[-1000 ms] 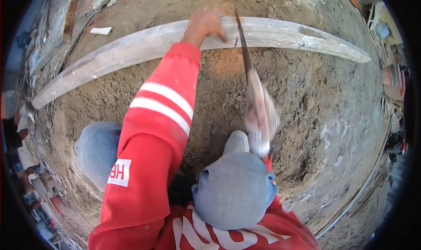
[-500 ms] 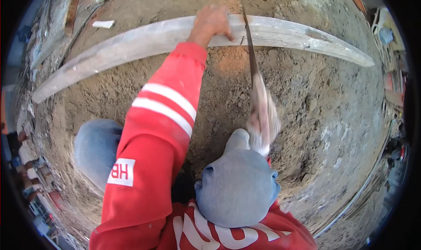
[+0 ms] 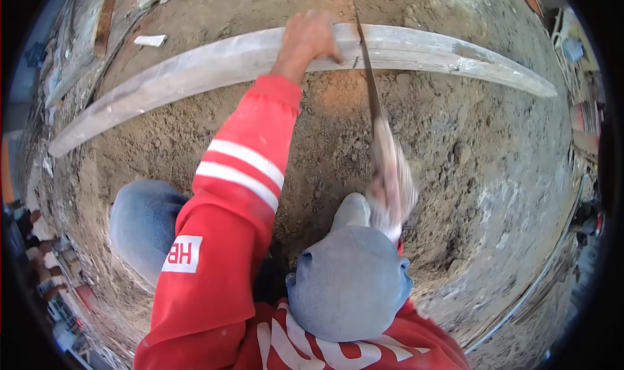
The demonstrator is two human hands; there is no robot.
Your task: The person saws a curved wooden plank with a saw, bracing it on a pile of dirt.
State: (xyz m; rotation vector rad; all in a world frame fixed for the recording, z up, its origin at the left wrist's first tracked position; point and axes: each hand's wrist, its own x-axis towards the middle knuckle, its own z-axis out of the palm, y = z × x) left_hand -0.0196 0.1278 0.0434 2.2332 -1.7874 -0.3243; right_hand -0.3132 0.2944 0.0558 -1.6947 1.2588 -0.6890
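Observation:
A long, greyish-white wooden beam (image 3: 195, 72) lies across the upper part of the head view, bowed by the wide lens. My left hand (image 3: 308, 41) is wrapped over it, thumb on the near side, left of the saw. The thin, dark blade of a hand saw (image 3: 371, 84) crosses the beam just right of my left hand. Smeared by motion, my right hand (image 3: 392, 185) grips the saw's handle end near my knee; the handle itself is hidden. A short dark line marks the beam beside the blade, and orange-brown dust lies on the soil below.
Loose brown soil (image 3: 429, 155) surrounds the beam. My bent knees (image 3: 351, 282) are close below my right hand. A small white scrap (image 3: 150, 40) lies beyond the beam at left, near a brown plank (image 3: 106, 19). Bricks and clutter line the left edge.
The saw and my right hand have shifted slightly toward my body. My left hand stays on the beam; the whole view has shifted a little.

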